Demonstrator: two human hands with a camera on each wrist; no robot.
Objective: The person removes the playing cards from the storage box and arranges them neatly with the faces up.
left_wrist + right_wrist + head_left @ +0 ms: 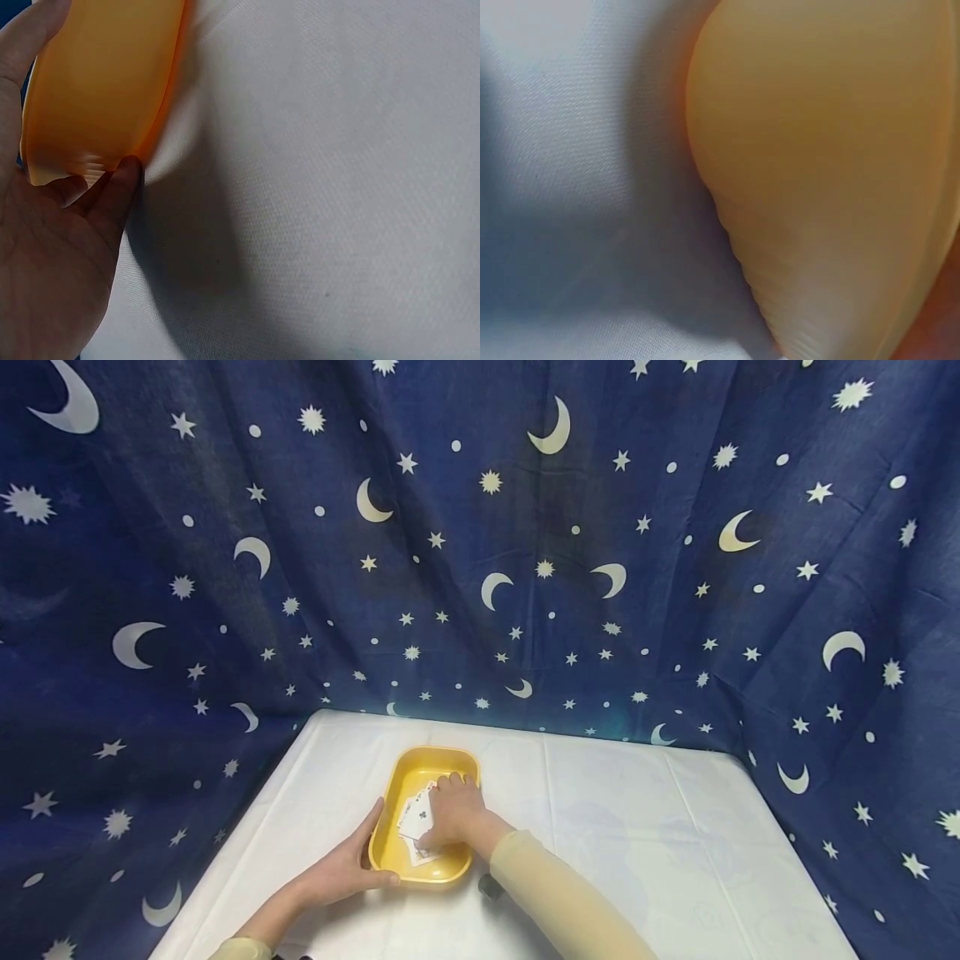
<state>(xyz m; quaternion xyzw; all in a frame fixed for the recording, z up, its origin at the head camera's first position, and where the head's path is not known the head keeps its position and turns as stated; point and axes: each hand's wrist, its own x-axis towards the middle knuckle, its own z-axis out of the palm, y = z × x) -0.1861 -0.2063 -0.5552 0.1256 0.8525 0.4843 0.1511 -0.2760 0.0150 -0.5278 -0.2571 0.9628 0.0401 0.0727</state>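
A yellow plastic tray with rounded corners sits on the white-covered table, left of the middle. Several playing cards lie loosely overlapped inside it, one showing a club. My left hand grips the tray's near left corner, thumb at the near side and fingers along the left wall. In the left wrist view, that hand holds the orange-looking tray wall. Reaching into the tray, my right hand has its fingers bent over the cards and grips them; it hides part of them. The right wrist view is mostly the tray's outer wall.
A white cloth covers the table. Dark blue curtains with moons and stars stand behind and at both sides. A small dark object shows beneath the right sleeve.
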